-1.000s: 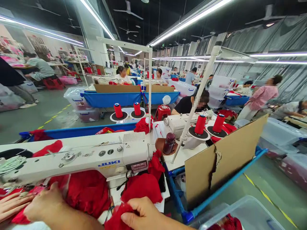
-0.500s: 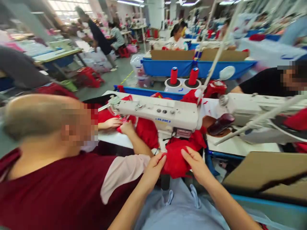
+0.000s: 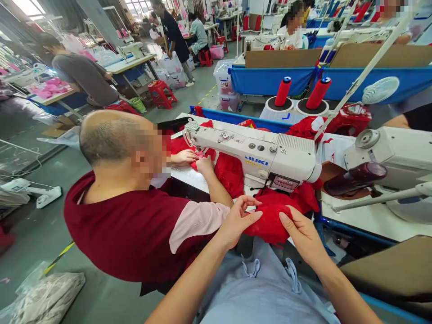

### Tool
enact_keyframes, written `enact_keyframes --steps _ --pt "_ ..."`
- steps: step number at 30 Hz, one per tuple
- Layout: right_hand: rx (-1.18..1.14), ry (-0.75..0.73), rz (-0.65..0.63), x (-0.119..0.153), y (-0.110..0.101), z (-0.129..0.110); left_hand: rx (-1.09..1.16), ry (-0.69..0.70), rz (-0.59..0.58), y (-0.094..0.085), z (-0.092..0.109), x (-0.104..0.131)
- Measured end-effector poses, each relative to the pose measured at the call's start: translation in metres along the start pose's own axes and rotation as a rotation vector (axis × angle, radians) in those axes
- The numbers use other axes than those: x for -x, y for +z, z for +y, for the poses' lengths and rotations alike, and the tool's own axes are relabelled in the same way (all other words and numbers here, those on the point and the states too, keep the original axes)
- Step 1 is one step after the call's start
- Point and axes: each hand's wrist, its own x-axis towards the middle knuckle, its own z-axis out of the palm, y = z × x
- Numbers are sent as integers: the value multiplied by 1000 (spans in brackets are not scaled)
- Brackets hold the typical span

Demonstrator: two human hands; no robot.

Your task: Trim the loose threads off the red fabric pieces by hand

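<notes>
A piece of red fabric (image 3: 269, 220) is held up in front of my waist, bunched and hanging a little at its lower edge. At its left side, my left hand (image 3: 240, 221) grips it with the thumb in front and the fingers curled at the upper edge. My right hand (image 3: 302, 231) pinches the right edge between thumb and fingers. Just beyond stands a white JUKI sewing machine (image 3: 253, 150), with more red fabric (image 3: 229, 173) under its arm. A seated co-worker in a dark red top (image 3: 135, 229) has both hands on red cloth near the needle.
Two red thread cones (image 3: 282, 92) stand behind the machine. A dark bottle (image 3: 356, 177) lies on the table at right, by another sewing machine (image 3: 391, 150). Cardboard (image 3: 388, 265) rises at lower right. A wrapped bundle (image 3: 54, 297) is on the floor at left.
The view has swung left and down, so everything sits further right. My left fingers have shifted up along the fabric's edge and spread more; my right hand keeps its pinch.
</notes>
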Motion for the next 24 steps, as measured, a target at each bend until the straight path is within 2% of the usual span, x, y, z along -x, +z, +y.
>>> enact_keyframes --steps 2,5,11,18,24 --pt "31 -21 -2 1 0 -1 7 -59 -67 -1 0 0" --pt "49 -35 4 1 0 -2 -23 -130 -88 -2 -2 0" --pt "3 44 25 1 0 0 -134 -78 -55 0 -2 2" --pt "-121 167 55 0 2 5 -71 -142 -42 -1 0 8" --pt "-128 150 35 -1 2 3 -10 -125 -36 6 3 8"
